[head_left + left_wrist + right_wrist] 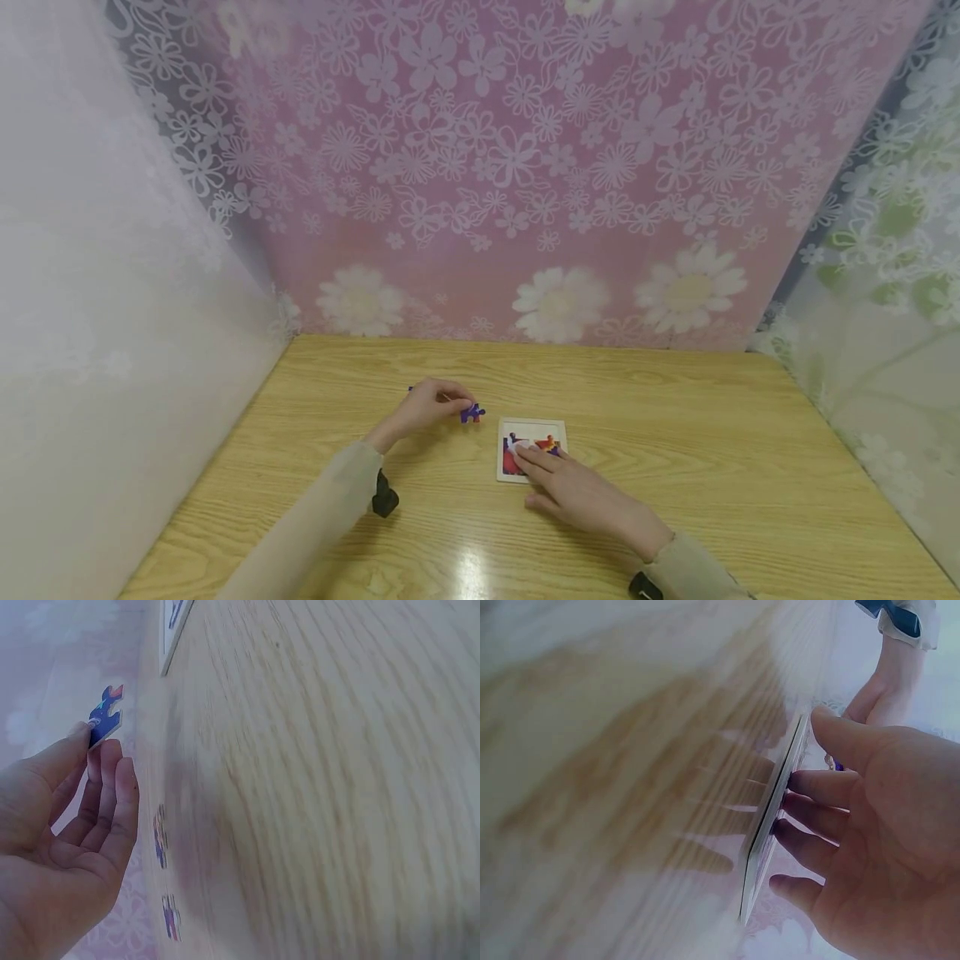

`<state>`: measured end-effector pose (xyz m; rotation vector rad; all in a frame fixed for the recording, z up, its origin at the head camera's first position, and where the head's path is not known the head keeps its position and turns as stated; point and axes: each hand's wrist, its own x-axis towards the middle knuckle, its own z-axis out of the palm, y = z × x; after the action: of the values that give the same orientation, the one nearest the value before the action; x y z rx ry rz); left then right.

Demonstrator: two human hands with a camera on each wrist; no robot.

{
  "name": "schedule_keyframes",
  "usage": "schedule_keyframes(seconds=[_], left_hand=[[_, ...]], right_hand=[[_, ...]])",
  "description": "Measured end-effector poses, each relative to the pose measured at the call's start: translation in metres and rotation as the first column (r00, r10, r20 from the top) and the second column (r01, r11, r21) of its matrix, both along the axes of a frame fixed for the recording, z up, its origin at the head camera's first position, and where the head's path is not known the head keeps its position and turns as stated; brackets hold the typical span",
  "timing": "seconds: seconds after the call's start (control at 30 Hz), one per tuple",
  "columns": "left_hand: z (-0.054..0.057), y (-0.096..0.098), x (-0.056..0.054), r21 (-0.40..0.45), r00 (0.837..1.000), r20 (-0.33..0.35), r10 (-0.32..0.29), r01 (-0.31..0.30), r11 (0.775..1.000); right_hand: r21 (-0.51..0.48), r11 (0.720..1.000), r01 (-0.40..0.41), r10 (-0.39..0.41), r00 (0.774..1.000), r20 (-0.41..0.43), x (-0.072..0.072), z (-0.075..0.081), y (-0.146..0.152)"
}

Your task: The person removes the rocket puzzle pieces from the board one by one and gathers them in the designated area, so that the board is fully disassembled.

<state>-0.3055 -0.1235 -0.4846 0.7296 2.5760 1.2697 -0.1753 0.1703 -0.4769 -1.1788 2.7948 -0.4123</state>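
Note:
My left hand pinches a dark blue jigsaw piece between thumb and fingertips, to the left of a small square puzzle tray. In the left wrist view this piece is held above the table, showing a bit of red at one tip. Fitted pieces in red, purple and yellow fill the tray's near part; its pale base shows along the far side. My right hand rests its extended fingertips on these pieces, partly hiding them. In the right wrist view, the fingers reach over the tray's edge.
Two more jigsaw pieces lie on the wooden table: a multicoloured one and a blue, white and red one. In the head view my left hand mostly hides them. Flowered cloth walls enclose the back and sides.

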Motion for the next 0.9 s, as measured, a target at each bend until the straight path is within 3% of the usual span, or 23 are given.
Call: schedule_keyframes(seconds=[0.17,0.4,0.7,0.9], left_hand=[[-0.001,-0.015,0.001,0.041,0.997,0.021,0.078,-0.079,0.996],[-0.004,-0.046,-0.006,0.063,0.978,0.074,0.195,-0.200,0.978],[-0.003,-0.080,-0.006,0.068,0.963,0.072,0.260,-0.265,0.962],[-0.008,-0.102,-0.015,0.038,0.952,0.046,0.302,-0.304,0.952]], right_hand=[[0.007,1.000,0.002,-0.002,1.000,-0.005,0.000,-0.001,0.000],[0.009,1.000,0.006,-0.006,1.000,-0.004,-0.002,-0.004,0.001],[0.007,1.000,-0.009,0.009,1.000,-0.017,0.001,0.002,0.000],[0.012,1.000,0.001,0.000,1.000,-0.011,0.001,0.003,0.000]])
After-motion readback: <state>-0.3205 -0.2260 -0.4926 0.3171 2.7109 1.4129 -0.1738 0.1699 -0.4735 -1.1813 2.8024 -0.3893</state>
